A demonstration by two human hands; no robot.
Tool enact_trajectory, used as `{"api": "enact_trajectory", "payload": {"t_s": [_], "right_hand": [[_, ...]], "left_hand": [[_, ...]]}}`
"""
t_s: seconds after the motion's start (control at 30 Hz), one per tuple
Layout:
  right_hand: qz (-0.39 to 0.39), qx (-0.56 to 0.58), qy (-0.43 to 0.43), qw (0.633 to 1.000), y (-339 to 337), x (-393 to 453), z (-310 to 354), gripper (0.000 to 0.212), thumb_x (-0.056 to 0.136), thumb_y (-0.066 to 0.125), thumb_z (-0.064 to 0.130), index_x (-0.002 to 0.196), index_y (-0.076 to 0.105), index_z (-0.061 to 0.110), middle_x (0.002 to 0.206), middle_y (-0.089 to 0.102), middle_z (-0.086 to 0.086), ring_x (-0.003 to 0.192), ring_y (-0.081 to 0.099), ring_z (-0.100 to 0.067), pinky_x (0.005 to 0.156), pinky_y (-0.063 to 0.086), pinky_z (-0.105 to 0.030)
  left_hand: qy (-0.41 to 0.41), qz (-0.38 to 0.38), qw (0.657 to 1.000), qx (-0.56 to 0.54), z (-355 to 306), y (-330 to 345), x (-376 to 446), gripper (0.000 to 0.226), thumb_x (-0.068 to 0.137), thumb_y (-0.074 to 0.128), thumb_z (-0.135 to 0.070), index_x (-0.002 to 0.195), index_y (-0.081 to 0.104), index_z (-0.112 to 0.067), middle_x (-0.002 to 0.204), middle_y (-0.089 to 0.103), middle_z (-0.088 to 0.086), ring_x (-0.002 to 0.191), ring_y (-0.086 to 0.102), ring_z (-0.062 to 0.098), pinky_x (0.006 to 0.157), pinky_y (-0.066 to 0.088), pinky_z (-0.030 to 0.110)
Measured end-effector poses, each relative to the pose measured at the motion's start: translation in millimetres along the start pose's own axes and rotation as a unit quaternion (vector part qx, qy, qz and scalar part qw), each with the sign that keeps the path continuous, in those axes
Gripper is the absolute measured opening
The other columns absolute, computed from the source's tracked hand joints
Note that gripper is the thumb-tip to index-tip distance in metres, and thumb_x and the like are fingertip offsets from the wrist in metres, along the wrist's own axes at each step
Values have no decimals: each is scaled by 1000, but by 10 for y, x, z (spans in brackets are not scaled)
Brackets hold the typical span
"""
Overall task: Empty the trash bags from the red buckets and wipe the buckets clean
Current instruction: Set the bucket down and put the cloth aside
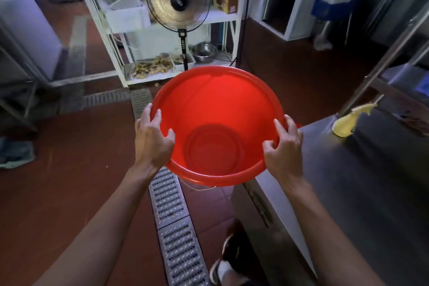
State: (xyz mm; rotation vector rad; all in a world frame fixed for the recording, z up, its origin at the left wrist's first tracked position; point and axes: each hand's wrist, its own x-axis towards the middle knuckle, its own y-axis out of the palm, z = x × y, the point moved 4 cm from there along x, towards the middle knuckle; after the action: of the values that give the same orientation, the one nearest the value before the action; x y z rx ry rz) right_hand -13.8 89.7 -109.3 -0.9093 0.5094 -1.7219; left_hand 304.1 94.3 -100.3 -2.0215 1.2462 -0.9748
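We hold the red bucket (218,109) aloft, centre frame above the floor drain (171,216), no bag visible inside. Our left hand (152,139) grips the rim at eight o'clock, our right hand (283,146) at four; keep both grips even so it stays level for wiping.

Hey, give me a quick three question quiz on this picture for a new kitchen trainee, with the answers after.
1. True or false: a trash bag lines the red bucket.
2. What holds the bucket? A) left hand only B) right hand only C) both hands, at opposite sides of the rim
3. What stands on the floor beyond the bucket, before the white shelf rack?

Key:
1. False, the inside shows bare.
2. C
3. A pedestal fan.
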Motion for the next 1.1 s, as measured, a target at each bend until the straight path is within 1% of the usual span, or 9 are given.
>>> {"api": "enact_trajectory", "payload": {"t_s": [0.07, 0.2, 0.43, 0.53, 0.67, 0.73, 0.8, 0.9, 1.1], "right_hand": [[12, 7, 2, 1000, 245, 257, -71, 61, 89, 58, 3, 149, 46, 6, 159, 34, -15, 141, 33, -37, 111, 41, -54], [30, 27, 12, 999, 749, 815, -360, 61, 89, 55, 6, 149, 46, 7, 160, 33, -15, 141, 32, -34, 109, 45, -57], [53, 11, 73, 996, 1351, 1700, -954, 65, 81, 47, 18, 145, 51, 6, 157, 37, -19, 137, 38, -37, 109, 41, -59], [49, 7, 95, 994, 1440, 1970, -1139, 63, 81, 52, 9, 144, 51, 4, 157, 37, -21, 136, 39, -38, 109, 42, -57], [28, 2, 119, 992, 1520, 2265, -1345, 63, 81, 56, -3, 144, 51, -1, 157, 36, -24, 134, 39, -41, 114, 39, -52], [25, -10, 138, 990, 1588, 2388, -1458, 63, 81, 57, -3, 144, 50, -2, 157, 35, -25, 134, 38, -42, 116, 36, -50], [22, -24, 155, 987, 1681, 2513, -1567, 63, 81, 57, -2, 144, 50, -2, 158, 34, -25, 134, 38, -41, 116, 35, -49], [11, -41, 183, 982, 1852, 2702, -1722, 63, 81, 58, -1, 144, 51, -2, 158, 34, -24, 134, 39, -42, 115, 37, -51], [-10, -89, 282, 955, 2375, 3111, -1954, 62, 80, 61, -1, 141, 54, -2, 158, 36, -23, 130, 42, -43, 114, 38, -51]], "left_hand": [[-5, 2, 1000, 15, 71, 150, 238, 65, 93, 68, -12, 150, 43, 8, 164, 31, 22, 144, 36, 43, 120, 34, 49], [-14, 9, 999, 36, 93, 549, 759, 65, 93, 67, -10, 151, 42, 8, 164, 31, 22, 145, 34, 43, 120, 32, 49], [-12, 56, 996, 64, -62, 1364, 1660, 64, 94, 66, -9, 151, 42, 9, 163, 30, 24, 144, 35, 45, 120, 34, 51], [-13, 83, 994, 65, -109, 1697, 1949, 65, 93, 66, -10, 151, 42, 8, 163, 30, 25, 143, 35, 47, 120, 35, 53], [6, 116, 991, 64, -226, 2134, 2344, 65, 92, 65, -11, 151, 42, 7, 163, 29, 24, 143, 34, 46, 119, 33, 51], [12, 135, 989, 64, -258, 2349, 2530, 64, 93, 63, -8, 152, 41, 7, 164, 27, 24, 143, 33, 45, 119, 32, 51], [25, 157, 986, 58, -271, 2576, 2738, 63, 92, 56, 0, 152, 40, 6, 164, 26, 24, 142, 34, 45, 118, 33, 54], [44, 194, 979, 52, -251, 2952, 3108, 68, 86, 47, 11, 153, 39, 6, 164, 25, 27, 138, 36, 46, 116, 36, 55], [88, 290, 952, 32, -137, 3806, 3994, 72, 86, 50, 11, 156, 36, 2, 167, 20, 21, 146, 28, 41, 121, 30, 51]]}}
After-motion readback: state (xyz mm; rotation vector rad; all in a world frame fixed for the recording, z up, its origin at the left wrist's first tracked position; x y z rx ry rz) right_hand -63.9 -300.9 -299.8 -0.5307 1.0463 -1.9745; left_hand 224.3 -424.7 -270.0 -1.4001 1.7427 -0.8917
